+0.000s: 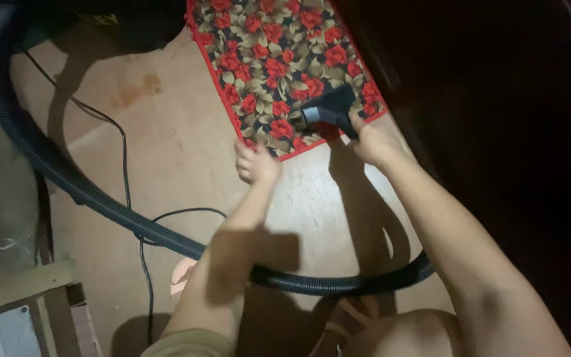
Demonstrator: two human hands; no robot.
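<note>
Vacuum nozzle (330, 109) sits on the floral mat's (266, 59) near edge, right hand (373, 142) clamped round it; left hand (256, 162) pinches the mat's corner. Mid-pass; next stroke likely needs the mat held flat.

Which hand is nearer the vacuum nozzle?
Right. The right hand grips the vacuum nozzle on the floral mat; the left hand is apart, at the mat's edge.
</note>
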